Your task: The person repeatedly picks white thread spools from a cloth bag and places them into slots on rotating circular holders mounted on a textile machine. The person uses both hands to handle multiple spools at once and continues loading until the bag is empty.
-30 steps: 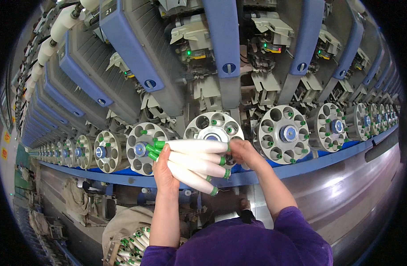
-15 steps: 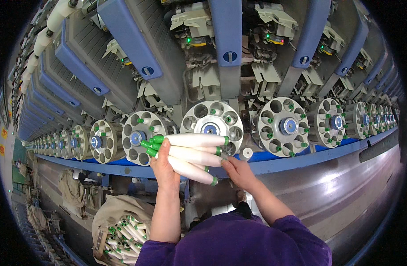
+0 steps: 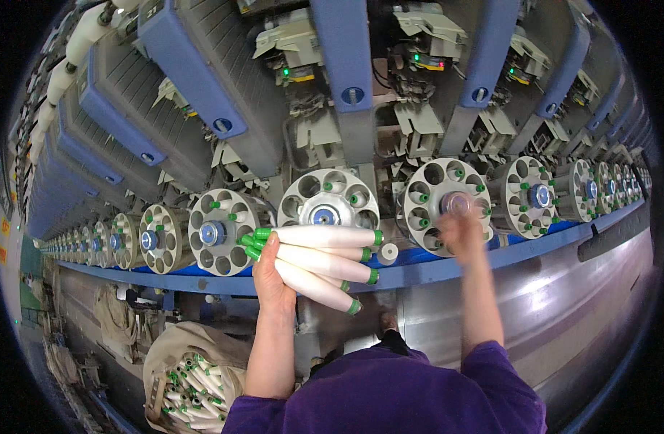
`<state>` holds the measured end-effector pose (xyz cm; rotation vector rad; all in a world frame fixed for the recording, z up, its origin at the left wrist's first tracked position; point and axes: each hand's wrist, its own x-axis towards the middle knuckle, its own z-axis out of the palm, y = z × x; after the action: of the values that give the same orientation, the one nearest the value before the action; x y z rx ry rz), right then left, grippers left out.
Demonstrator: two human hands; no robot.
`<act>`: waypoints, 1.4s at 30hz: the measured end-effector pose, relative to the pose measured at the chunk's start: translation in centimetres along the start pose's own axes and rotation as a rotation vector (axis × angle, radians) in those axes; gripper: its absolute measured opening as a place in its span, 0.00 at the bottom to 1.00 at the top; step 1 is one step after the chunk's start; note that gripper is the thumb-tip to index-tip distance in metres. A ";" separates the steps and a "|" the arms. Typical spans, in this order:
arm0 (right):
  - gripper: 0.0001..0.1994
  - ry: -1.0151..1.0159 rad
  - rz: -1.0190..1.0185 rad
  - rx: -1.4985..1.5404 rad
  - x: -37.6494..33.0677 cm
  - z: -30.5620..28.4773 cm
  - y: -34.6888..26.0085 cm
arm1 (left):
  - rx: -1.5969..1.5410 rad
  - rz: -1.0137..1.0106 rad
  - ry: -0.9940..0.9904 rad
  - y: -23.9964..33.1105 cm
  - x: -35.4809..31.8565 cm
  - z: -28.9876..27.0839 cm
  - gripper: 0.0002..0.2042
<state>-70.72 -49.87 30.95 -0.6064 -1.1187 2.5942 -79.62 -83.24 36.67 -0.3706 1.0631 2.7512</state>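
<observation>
White green-ended bobbins [image 3: 319, 262] fanned in front of centre magazine [image 3: 325, 202]. Left hand [image 3: 274, 289], below-left of magazine, pinches bundle near left ends, thumb on top. Right hand [image 3: 462, 237], right of magazine, blurred; grip can't tell. Probably best: firm pinch, wound yarn unrubbed.

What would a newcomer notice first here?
First, the fan of white, green-ended bobbins gripped in the left hand, mid-picture. Next, the row of round, pocketed holders running across the frame, with the right hand, blurred, in front of one right of centre. Then the open cloth sack at lower left, holding a heap of similar bobbins.
</observation>
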 end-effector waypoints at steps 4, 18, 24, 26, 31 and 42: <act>0.17 -0.780 0.586 -0.801 -1.5 4.0 3.1 | -0.097 -0.083 -0.103 -0.1 0.7 0.7 0.12; 0.12 -1.093 -0.010 -0.236 -4.5 5.4 -2.5 | 0.955 0.479 -0.127 -8.6 1.3 -0.6 0.11; 0.15 -1.281 0.192 0.003 -7.0 8.0 -3.7 | 1.413 0.884 -0.296 -6.4 -0.3 -1.3 0.14; 0.14 -1.374 0.257 0.209 -7.2 10.1 -2.0 | 1.283 0.646 -0.299 -5.6 -0.3 -2.1 0.15; 0.18 -0.659 -0.257 -0.788 -6.2 16.5 8.2 | 0.448 0.089 -0.153 0.2 -1.3 -5.0 0.17; 0.13 -0.268 0.168 -0.491 -10.1 11.1 17.7 | -0.060 0.349 -0.057 14.1 -4.1 -14.9 0.27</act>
<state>-68.15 -72.62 27.53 -0.4687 -1.8972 2.5972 -76.63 -103.98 36.16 -0.1214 1.1268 3.0808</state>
